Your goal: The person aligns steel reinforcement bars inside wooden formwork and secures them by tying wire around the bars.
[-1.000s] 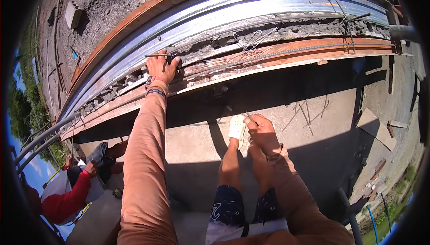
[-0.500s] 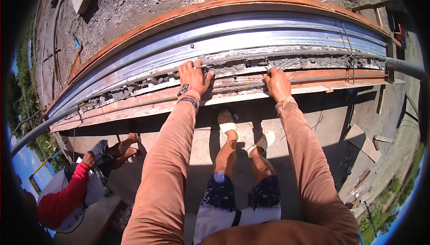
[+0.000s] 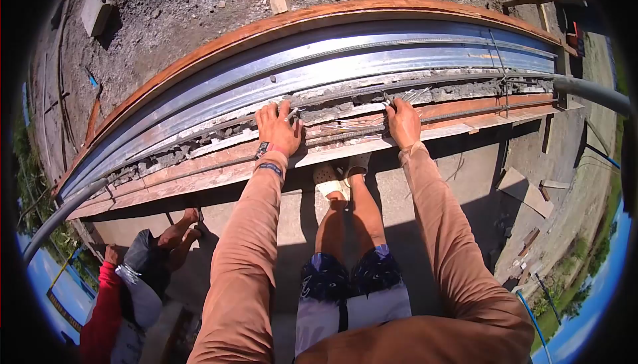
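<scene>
My left hand [image 3: 279,128] rests on the beam's near edge, fingers spread over a ribbed steel bar [image 3: 345,93] and thumb apart. A small metal piece shows beside its thumb; I cannot make out what it is. To the right, my right hand [image 3: 404,123] is closed, with thin tie wire [image 3: 388,100] at its fingertips by the same bar. More loose bent wires [image 3: 417,93] lie just beyond that hand. Between the hands, a bundle of thin wires [image 3: 342,125] lies on the reddish board near a lower steel bar [image 3: 458,115].
Corrugated metal sheet [image 3: 319,65] lines the far side, edged by an orange-brown board [image 3: 332,10]. Grey pipes [image 3: 591,93] run past both ends. Another person in a red sleeve [image 3: 101,311] sits at lower left. A concrete block [image 3: 96,13] lies on the gravel.
The view has shifted, so the beam and both hands sit slightly farther left. My left foot has stayed near the beam while my right foot has stepped in beside it. The left fingers have straightened.
</scene>
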`<action>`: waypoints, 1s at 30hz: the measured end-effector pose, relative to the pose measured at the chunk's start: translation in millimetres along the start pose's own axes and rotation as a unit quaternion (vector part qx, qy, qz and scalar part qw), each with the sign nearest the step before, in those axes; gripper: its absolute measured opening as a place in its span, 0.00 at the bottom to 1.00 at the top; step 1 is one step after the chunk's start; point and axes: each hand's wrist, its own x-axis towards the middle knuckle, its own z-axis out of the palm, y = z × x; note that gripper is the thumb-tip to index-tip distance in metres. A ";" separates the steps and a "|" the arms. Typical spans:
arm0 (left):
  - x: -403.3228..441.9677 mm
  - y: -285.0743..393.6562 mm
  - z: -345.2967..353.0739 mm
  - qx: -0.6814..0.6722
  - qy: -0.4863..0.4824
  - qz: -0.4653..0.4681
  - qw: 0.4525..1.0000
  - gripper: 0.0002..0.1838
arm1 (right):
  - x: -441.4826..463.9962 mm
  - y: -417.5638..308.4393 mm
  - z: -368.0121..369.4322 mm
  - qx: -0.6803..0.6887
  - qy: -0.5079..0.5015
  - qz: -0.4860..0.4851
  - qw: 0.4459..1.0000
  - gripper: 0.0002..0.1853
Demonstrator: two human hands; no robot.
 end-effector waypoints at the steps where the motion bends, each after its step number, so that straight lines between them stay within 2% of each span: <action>1: 0.1 -2.8 3.6 -0.008 0.012 0.008 1.000 0.32 | -1.8 -0.2 0.7 0.008 0.019 -0.012 1.000 0.10; 3: -3.1 -4.9 6.5 -0.031 0.035 0.015 0.999 0.29 | -3.5 -12.9 -16.6 0.029 0.018 -0.014 0.999 0.10; 5: -1.9 -4.4 5.5 -0.021 0.023 0.011 0.999 0.30 | -4.0 -26.3 -34.5 0.102 0.110 -0.051 0.987 0.10; 7: 0.0 -5.9 1.1 -0.008 -0.002 0.008 1.000 0.31 | -6.5 -29.5 -41.0 0.128 0.098 -0.036 0.986 0.10; 9: -2.2 -3.7 -3.0 0.002 -0.026 0.011 1.000 0.32 | -9.0 -45.6 -54.3 0.382 0.000 0.057 0.922 0.10; 10: -4.3 -2.8 -5.7 -0.002 -0.037 0.012 0.999 0.34 | -11.0 -54.6 -67.7 0.390 -0.055 0.083 0.915 0.11; 11: -1.8 -3.6 -7.8 -0.006 -0.043 0.013 0.999 0.35 | -11.7 -56.3 -68.2 0.392 -0.054 0.080 0.915 0.11; 13: 1.6 -5.1 -11.3 -0.009 -0.058 0.026 0.998 0.38 | -13.2 -56.5 -66.2 0.478 -0.119 0.070 0.867 0.12; 15: 1.3 0.7 -14.2 0.006 -0.091 -0.003 0.996 0.39 | -12.8 -66.0 -72.3 0.468 -0.205 0.078 0.856 0.11; 17: 2.8 -1.2 -14.9 0.013 -0.110 -0.004 0.994 0.40 | -15.1 -77.5 -69.6 0.559 -0.244 0.178 0.772 0.14; 19: 4.0 -12.6 -6.5 -0.035 -0.112 0.004 0.993 0.39 | -17.0 -91.0 -72.3 0.565 -0.255 0.199 0.759 0.18; 20: 5.6 -9.2 -15.7 -0.038 -0.112 0.000 0.993 0.36 | -15.0 -89.2 -67.7 0.582 -0.281 0.180 0.742 0.18; 21: 6.8 -9.9 -17.7 -0.040 -0.113 -0.002 0.993 0.36 | -12.4 -86.9 -62.5 0.580 -0.283 0.181 0.742 0.18; 23: 10.4 -19.8 -20.0 -0.189 -0.111 -0.074 0.973 0.32 | -3.8 -88.7 -53.9 0.560 -0.328 0.189 0.737 0.16; 24: 11.0 -26.4 -18.4 -0.185 -0.101 -0.063 0.975 0.25 | 2.5 -92.0 -53.5 0.547 -0.334 0.194 0.742 0.14; 25: 13.4 -32.9 -15.7 -0.184 -0.103 -0.066 0.975 0.25 | 9.8 -94.3 -48.6 0.533 -0.342 0.180 0.753 0.13; 27: 21.0 -38.1 -25.6 -0.280 -0.170 -0.151 0.933 0.22 | 26.7 -103.5 -31.4 0.512 -0.357 0.153 0.766 0.13; 30: 25.5 -29.8 -40.2 -0.315 -0.167 -0.152 0.922 0.23 | 54.1 -129.7 -4.6 0.476 -0.374 0.112 0.788 0.12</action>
